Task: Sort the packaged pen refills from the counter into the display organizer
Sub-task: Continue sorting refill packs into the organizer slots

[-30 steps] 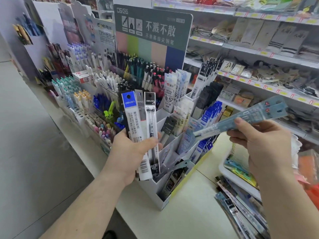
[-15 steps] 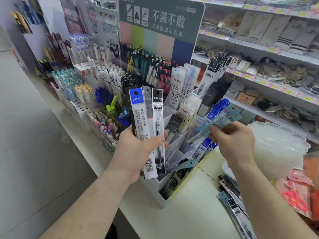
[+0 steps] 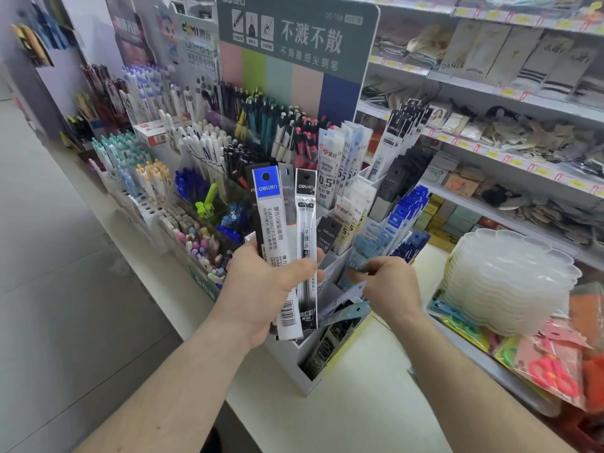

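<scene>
A pale-blue refill pack (image 3: 362,256) is being pinched by the right hand (image 3: 390,287) into the organizer (image 3: 305,376); seating is needed next, while refill packs (image 3: 287,243) are being gripped by the left hand (image 3: 261,289).

A stationery shop: pen displays (image 3: 202,152), price-tagged shelves (image 3: 490,152) of goods

"deli" on blue-topped refill pack (image 3: 273,223)

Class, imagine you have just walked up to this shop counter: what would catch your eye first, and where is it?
First, the left hand at centre, gripping a fan of packaged refills upright before the white display organizer. Beside it, the right hand pinches a pale blue refill pack in one of its compartments. Behind rises the grey-green pen sign; a stack of translucent trays sits right.
</scene>
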`<state>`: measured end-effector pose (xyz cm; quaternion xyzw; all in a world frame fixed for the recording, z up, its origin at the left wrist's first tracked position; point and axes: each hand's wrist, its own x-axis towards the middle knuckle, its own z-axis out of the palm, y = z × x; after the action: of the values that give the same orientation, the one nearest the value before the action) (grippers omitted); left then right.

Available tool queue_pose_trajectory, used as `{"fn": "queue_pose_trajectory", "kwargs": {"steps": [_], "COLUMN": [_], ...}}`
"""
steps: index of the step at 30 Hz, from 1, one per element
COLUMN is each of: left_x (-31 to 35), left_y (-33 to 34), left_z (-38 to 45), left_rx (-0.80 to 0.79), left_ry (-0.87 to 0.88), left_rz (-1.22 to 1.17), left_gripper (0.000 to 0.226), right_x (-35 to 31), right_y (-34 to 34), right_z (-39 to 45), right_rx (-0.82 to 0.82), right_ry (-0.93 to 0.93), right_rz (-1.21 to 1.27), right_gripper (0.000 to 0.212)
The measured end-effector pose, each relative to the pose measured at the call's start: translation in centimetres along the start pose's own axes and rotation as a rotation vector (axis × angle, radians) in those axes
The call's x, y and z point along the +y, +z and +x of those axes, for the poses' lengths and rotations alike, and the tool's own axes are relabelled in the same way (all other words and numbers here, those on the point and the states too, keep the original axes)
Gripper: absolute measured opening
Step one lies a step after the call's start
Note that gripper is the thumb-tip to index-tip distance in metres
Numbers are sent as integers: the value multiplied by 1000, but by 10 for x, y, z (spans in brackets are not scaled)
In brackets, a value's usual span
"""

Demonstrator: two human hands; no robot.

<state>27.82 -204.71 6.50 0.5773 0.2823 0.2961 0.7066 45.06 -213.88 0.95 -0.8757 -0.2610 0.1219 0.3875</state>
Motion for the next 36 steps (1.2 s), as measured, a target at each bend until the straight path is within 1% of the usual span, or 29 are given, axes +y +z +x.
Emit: {"fn": "queue_pose_trajectory", "kwargs": {"steps": [2,3,7,12,13,14,15,16,17,18,20,21,23,24,26,27,29,30,33,36], "left_x": [0,1,2,3,3,4,3,3,2,1,-2,-4,-8,-8,-8,-8,-7,-5,3,11], "left_y": [2,3,7,16,18,20,22,24,27,30,38,41,47,50,53,54,52,51,46,43], "left_z": [-1,-1,-4,-9,-11,-12,-14,-15,-16,-17,-20,-20,-20,-21,-22,-22,-19,-18,-12,-5], "left_rx": [-10,-17,-38,-76,-88,-102,-119,-137,-161,-189,-254,-287,-347,-363,-372,-368,-315,-285,-207,-139], "left_ry": [-9,-11,11,-3,-3,-3,-5,-12,-21,-35,-74,-91,-104,-109,-118,-114,-100,-104,-99,-70], "left_rz": [3,4,29,18,14,9,3,-4,-12,-16,-20,-17,12,31,52,47,20,-11,-93,-122], "left_gripper": [26,26,27,28,29,30,29,27,26,26,28,34,45,49,53,51,35,28,25,20], "right_x": [-1,-1,-2,2,2,2,2,3,2,-1,-13,-18,-27,-29,-26,-22,-19,-18,-22,-36], "right_y": [2,3,5,-7,-14,-21,-29,-38,-46,-54,-67,-71,-74,-74,-73,-74,-82,-88,-102,-108], "right_z": [0,1,-2,-5,-7,-9,-13,-18,-24,-32,-50,-58,-69,-72,-73,-71,-67,-65,-46,-8], "right_rx": [-9,-17,-52,-111,-103,-48,27,110,167,183,84,8,-106,-127,-120,-98,-27,18,201,361], "right_ry": [9,12,22,24,14,-8,-21,-35,-37,-32,-19,-28,-78,-111,-129,-127,-95,-71,-33,-108], "right_rz": [-23,-42,-149,-164,-174,-162,-108,-3,127,286,567,628,618,591,569,584,661,711,801,768], "right_gripper": [9,9,19,19,21,20,13,8,12,15,10,7,7,9,17,22,32,32,28,32]}}
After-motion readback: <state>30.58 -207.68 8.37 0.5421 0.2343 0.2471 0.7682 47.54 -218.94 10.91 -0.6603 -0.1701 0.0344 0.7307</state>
